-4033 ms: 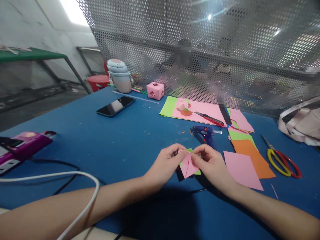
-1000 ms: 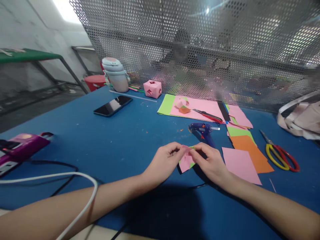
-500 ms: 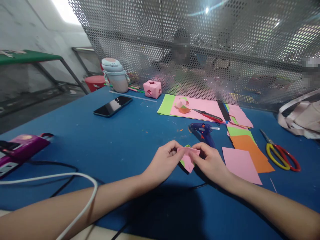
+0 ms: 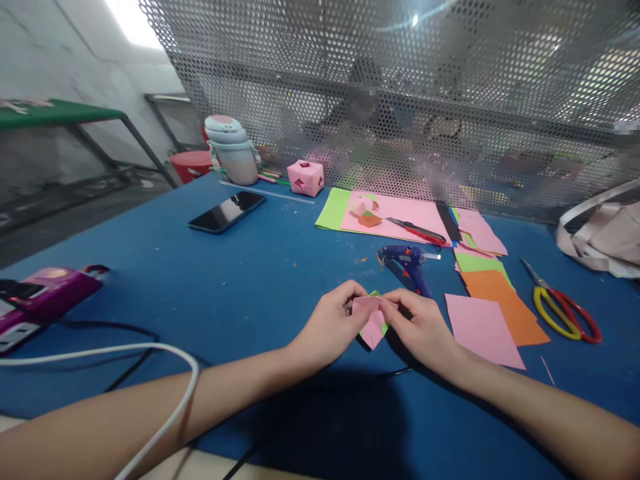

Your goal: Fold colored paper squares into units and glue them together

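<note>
Pink paper (image 4: pixel 373 331) partly behind thumbs (image 4: pixel 395 321)

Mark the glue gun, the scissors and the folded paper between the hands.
Glue gun (image 4: pixel 407 255): head view, blue body.
Scissors (image 4: pixel 549 290): head view, near the pivot.
Folded paper (image 4: pixel 372 331): head view, pink lower part.

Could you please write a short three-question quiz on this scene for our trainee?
1. True or false: the phone lies left of the pink box.
2. What do the left hand and right hand hold together: (a) cutter, (b) folded paper, (c) bottle?
3. Fill in: the handles of the scissors are red and ____.

Key: 1. True. 2. b. 3. Yellow.
</note>
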Demonstrator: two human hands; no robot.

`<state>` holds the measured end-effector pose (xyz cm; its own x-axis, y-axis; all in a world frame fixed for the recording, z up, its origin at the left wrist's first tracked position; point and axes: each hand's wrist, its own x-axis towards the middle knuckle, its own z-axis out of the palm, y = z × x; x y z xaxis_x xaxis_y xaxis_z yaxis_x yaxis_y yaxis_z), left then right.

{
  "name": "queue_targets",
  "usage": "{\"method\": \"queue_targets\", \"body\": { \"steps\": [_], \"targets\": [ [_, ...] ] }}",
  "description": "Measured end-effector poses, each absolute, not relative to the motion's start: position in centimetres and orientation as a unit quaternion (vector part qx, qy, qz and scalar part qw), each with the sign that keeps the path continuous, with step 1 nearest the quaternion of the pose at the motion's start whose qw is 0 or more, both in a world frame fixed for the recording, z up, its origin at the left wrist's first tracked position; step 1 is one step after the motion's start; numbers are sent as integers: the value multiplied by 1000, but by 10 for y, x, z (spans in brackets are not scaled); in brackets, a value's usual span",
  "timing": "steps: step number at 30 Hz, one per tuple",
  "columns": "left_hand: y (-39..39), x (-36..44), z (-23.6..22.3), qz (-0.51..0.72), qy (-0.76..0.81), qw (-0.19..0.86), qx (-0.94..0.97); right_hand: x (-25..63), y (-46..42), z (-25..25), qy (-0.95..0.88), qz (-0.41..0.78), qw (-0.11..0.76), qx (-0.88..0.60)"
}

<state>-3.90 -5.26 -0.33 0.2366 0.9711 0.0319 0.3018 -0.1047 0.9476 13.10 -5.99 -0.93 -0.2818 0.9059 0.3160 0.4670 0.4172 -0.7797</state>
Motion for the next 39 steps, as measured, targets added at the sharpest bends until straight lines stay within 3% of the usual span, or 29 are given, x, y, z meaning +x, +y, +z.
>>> {"method": "queue_targets", "body": {
  "steps": [9, 13, 17, 19, 21, 29, 35, 39],
  "targets": [
    [-53, -40, 0, 375, 485, 460, 642, 132, -61, -11, -782, 225, 382, -437],
    [-48, -42, -4, 400, 493, 490, 597, 145, -61, 11, -832, 130, 356, -404],
    [-43, -43, -8, 424, 504, 536, 528, 173, -54, 43, -843, -52, 266, -464],
    [-42, -42, -7, 427, 510, 541, 515, 184, -45, 49, -823, -81, 195, -527],
    [-42, -42, -7, 431, 509, 544, 509, 191, -34, 44, -809, -73, 165, -559],
    [-44, -40, -3, 404, 517, 543, 524, 180, 0, -10, -744, 132, 278, -593],
    [-41, -43, -3, 427, 508, 547, 511, 179, -9, 0, -709, 216, 351, -572],
    [-34, -49, -2, 474, 488, 544, 492, 174, -30, 14, -728, 212, 368, -538]
  ]
}}
